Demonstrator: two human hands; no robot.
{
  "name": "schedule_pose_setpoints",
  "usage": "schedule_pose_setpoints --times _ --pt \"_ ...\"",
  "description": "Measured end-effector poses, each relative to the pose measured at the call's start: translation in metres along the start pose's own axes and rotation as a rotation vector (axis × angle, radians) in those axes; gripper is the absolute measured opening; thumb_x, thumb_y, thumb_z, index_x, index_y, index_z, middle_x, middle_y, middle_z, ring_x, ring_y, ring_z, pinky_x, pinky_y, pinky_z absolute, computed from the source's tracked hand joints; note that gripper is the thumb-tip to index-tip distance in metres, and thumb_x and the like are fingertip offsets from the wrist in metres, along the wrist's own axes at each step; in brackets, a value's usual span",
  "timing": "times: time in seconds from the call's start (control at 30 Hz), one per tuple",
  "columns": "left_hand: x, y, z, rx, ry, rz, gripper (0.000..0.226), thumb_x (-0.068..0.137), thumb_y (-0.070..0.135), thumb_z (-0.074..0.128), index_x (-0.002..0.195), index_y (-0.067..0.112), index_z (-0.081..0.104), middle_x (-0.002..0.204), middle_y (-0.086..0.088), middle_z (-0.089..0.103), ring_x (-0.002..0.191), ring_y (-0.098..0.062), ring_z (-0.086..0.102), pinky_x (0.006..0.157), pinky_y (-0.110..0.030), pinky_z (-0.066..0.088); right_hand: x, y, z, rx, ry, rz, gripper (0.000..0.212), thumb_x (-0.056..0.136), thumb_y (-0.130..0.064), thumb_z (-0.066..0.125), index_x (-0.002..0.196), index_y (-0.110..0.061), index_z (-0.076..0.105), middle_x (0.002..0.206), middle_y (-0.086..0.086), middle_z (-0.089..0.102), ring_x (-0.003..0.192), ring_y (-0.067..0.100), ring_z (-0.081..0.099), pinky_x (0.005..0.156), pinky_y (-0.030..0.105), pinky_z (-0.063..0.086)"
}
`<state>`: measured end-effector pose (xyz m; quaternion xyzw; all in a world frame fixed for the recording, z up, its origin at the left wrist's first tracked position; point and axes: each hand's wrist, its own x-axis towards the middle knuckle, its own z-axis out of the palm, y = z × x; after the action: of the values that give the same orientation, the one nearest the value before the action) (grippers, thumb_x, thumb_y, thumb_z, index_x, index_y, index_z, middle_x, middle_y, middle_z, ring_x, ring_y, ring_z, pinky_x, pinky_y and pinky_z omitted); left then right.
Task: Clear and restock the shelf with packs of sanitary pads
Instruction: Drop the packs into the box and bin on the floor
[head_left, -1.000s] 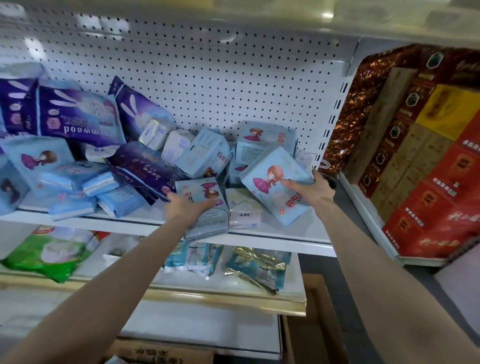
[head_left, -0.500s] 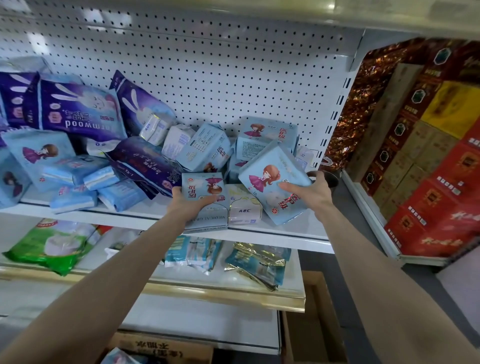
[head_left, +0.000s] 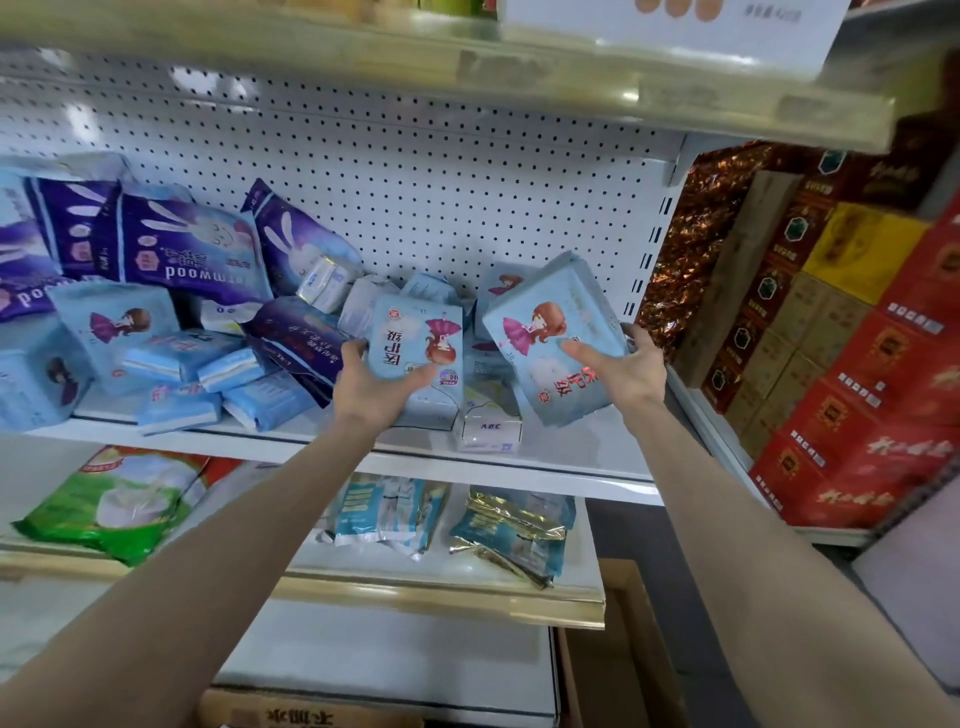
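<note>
A white shelf with a pegboard back carries a loose heap of sanitary pad packs. My left hand grips a light-blue pack with a cartoon girl, raised upright off the shelf. My right hand holds a larger light-blue pack of the same design, tilted, with its lower corner near the shelf. Between them a small white ABC pack lies on the shelf. Purple rabbit packs and more blue packs are piled to the left.
An upper shelf edge overhangs the pile. The lower shelf holds a green bag and teal-and-gold pouches. Red and yellow boxes fill the neighbouring shelf at right. A cardboard box sits on the floor.
Both hands have lifted their blue packs upward off the shelf. The left pack now stands upright above the shelf front; the right pack is raised and tilted. The view has moved closer.
</note>
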<state>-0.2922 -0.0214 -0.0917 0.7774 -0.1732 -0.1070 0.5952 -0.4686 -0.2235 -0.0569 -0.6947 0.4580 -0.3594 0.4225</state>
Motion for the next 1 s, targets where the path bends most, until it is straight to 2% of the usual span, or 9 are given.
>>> schedule_pose_setpoints --times 0.2,0.27,0.33,0.43,0.53,0.6,0.7,0.9,1.0 --pt "0.001 0.011 -0.039 -0.072 0.011 0.103 0.077 0.067 0.033 0.088 0.126 0.013 0.043 0.110 0.003 0.062 0.105 -0.018 0.058 0.100 -0.036 0.045 -0.038 -0.034 0.009 0.124 0.041 -0.015 0.078 0.068 -0.038 0.088 0.133 -0.017 0.052 0.106 -0.003 0.062 0.093 0.015 0.061 0.085 0.030 0.054" --pt "0.002 0.012 -0.054 -0.104 0.000 0.128 0.071 0.067 0.031 0.089 0.119 0.017 0.043 0.108 0.004 0.063 0.103 -0.018 0.060 0.097 -0.034 0.046 -0.051 -0.045 0.015 0.135 0.058 -0.020 0.081 0.067 -0.040 0.087 0.136 -0.016 0.050 0.110 -0.002 0.061 0.098 0.016 0.061 0.089 0.031 0.052" --pt "0.001 0.013 -0.080 -0.164 -0.025 0.157 0.072 0.068 0.027 0.088 0.123 0.014 0.044 0.106 0.004 0.062 0.101 -0.016 0.060 0.091 -0.028 0.046 -0.072 -0.060 0.030 0.163 0.082 -0.022 0.081 0.066 -0.040 0.088 0.134 -0.017 0.051 0.111 -0.002 0.062 0.100 0.017 0.063 0.091 0.032 0.053" --pt "0.003 0.004 -0.125 -0.251 -0.040 0.196 0.071 0.069 0.020 0.087 0.125 0.010 0.045 0.104 0.004 0.061 0.099 -0.013 0.058 0.081 -0.018 0.041 -0.109 -0.076 0.060 0.239 0.084 -0.016 0.068 0.068 -0.033 0.088 0.123 -0.019 0.052 0.091 -0.014 0.060 0.087 0.011 0.063 0.087 0.029 0.053" --pt "0.010 -0.010 -0.183 -0.254 -0.063 0.263 0.065 0.069 0.020 0.087 0.118 0.015 0.046 0.103 0.005 0.062 0.097 -0.012 0.060 0.079 -0.018 0.043 -0.155 -0.088 0.103 0.311 0.114 -0.018 0.079 0.065 -0.038 0.090 0.131 -0.013 0.053 0.103 -0.005 0.067 0.097 0.016 0.067 0.093 0.036 0.054" --pt "0.016 -0.022 -0.226 -0.251 -0.102 0.288 0.064 0.069 0.020 0.087 0.116 0.017 0.044 0.097 0.010 0.061 0.089 -0.004 0.060 0.071 -0.008 0.043 -0.189 -0.097 0.136 0.355 0.123 -0.008 0.076 0.065 -0.039 0.089 0.129 -0.014 0.056 0.111 0.001 0.069 0.099 0.019 0.068 0.093 0.039 0.055" --pt "0.012 -0.044 -0.274 -0.250 -0.135 0.287 0.063 0.071 0.015 0.086 0.118 0.016 0.045 0.094 0.016 0.060 0.083 0.008 0.056 0.067 -0.001 0.044 -0.235 -0.100 0.173 0.367 0.117 0.029 0.069 0.069 -0.038 0.087 0.127 -0.014 0.057 0.110 0.001 0.070 0.096 0.017 0.068 0.091 0.035 0.055" --pt "-0.002 -0.098 -0.348 -0.246 -0.155 0.181 0.062 0.069 0.016 0.087 0.118 0.018 0.049 0.100 0.010 0.064 0.088 -0.003 0.062 0.076 -0.013 0.050 -0.317 -0.090 0.226 0.289 0.110 0.124 0.055 0.073 -0.044 0.082 0.117 -0.017 0.062 0.098 -0.002 0.067 0.081 0.009 0.063 0.071 0.022 0.049" --pt "-0.012 -0.123 -0.363 -0.221 -0.174 0.126 0.058 0.068 0.015 0.087 0.113 0.019 0.050 0.095 0.013 0.065 0.085 -0.001 0.062 0.065 -0.007 0.048 -0.342 -0.078 0.240 0.240 0.080 0.173 0.056 0.067 -0.053 0.083 0.109 -0.022 0.062 0.100 -0.002 0.070 0.086 0.014 0.068 0.080 0.033 0.057"
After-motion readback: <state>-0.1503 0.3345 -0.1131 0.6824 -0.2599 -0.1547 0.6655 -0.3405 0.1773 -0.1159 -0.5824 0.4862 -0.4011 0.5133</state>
